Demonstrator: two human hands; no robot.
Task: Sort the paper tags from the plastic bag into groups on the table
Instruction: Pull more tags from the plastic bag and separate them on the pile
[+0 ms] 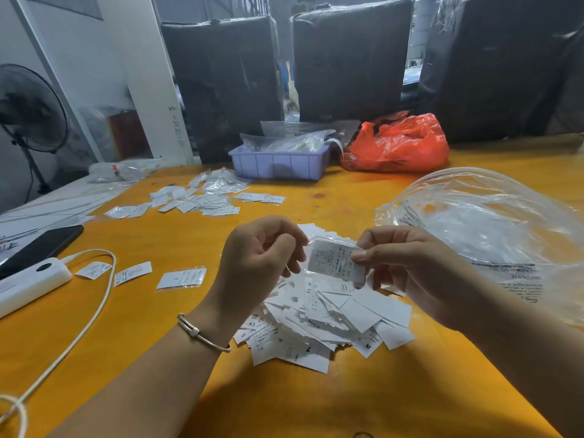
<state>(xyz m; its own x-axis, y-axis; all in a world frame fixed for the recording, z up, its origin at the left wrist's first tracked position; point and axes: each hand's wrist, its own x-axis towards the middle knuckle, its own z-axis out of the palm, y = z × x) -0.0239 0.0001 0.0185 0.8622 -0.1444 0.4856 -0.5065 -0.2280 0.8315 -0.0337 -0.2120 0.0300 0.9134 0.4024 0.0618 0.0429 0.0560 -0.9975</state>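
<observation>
On the yellow tabletop [316, 403] the right hand [407, 273] pinches a small packet of tags [336, 262] – left hand [259, 263] curled, seemingly empty – a slip could scatter it into the unsorted pile [322, 317].

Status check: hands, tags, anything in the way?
Right hand pinches one tag; left hand curled, empty. Unsorted pile beneath. Nothing blocking; clear bag lies right.

Right hand [407, 263] pinches a tag packet [335, 262] above the tag pile [328, 317].
</observation>
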